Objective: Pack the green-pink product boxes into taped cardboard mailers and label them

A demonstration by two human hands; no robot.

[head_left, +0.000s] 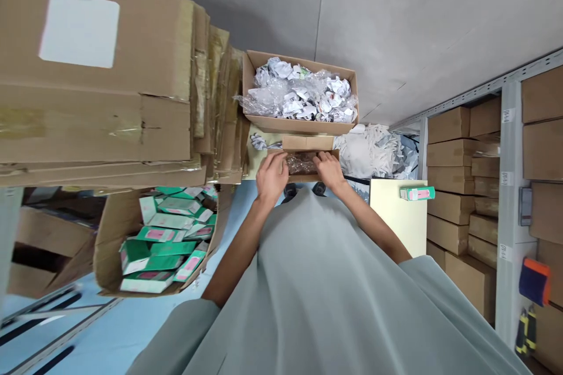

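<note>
My left hand [271,177] and my right hand [329,168] rest on the two sides of a small open cardboard box [308,143] that holds brownish items in clear wrap [301,163]. Both hands curl over the box's near edge, fingers bent on it. Just beyond it stands a bigger open carton [299,124] filled with crumpled white paper and clear plastic. My grey shirt hides the lower part of the small box and whatever carries it.
A stack of flattened cartons [101,76] fills the left. Below it an open box [109,246] holds several green-and-pink packs. One such pack [417,193] lies on a pale yellow table [398,217]. Shelves with brown cartons [457,164] line the right. White bags [373,149] lie behind.
</note>
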